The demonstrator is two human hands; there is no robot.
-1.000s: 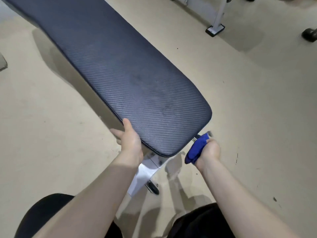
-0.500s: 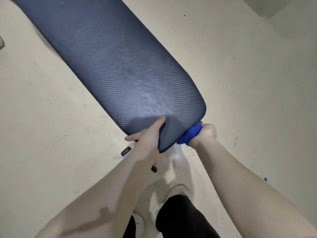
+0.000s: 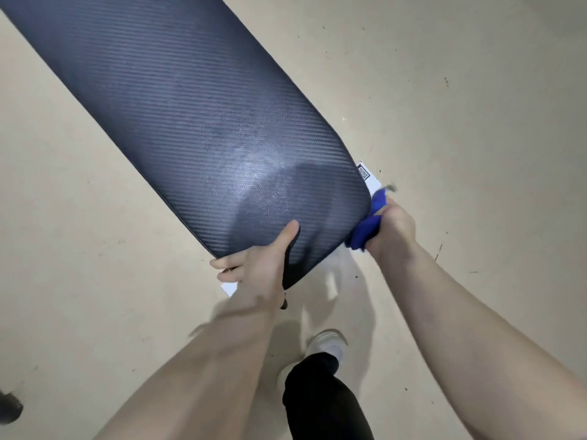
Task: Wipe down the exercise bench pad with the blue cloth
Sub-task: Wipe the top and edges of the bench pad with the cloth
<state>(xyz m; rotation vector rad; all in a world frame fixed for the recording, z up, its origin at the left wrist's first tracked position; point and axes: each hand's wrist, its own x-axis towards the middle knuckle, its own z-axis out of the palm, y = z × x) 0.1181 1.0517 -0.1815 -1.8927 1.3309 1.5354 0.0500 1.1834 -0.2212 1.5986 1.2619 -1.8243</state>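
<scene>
The dark, ribbed bench pad runs from the top left down to the middle of the view. A paler smudged patch shows near its lower end. My left hand grips the pad's near end, thumb lying on top and fingers curled under the edge. My right hand is closed on the bunched blue cloth, which presses against the pad's near right corner edge. Most of the cloth is hidden inside my fist.
A white bench frame part with a QR label pokes out beside the pad's right corner. Beige floor lies all around. My white shoe and dark trouser leg stand below the pad. A dark object sits at the far left bottom.
The view has tilted to look straight down at the pad's end. My left thumb has shifted from the side onto the pad's top. My right hand with the cloth has come up against the corner edge.
</scene>
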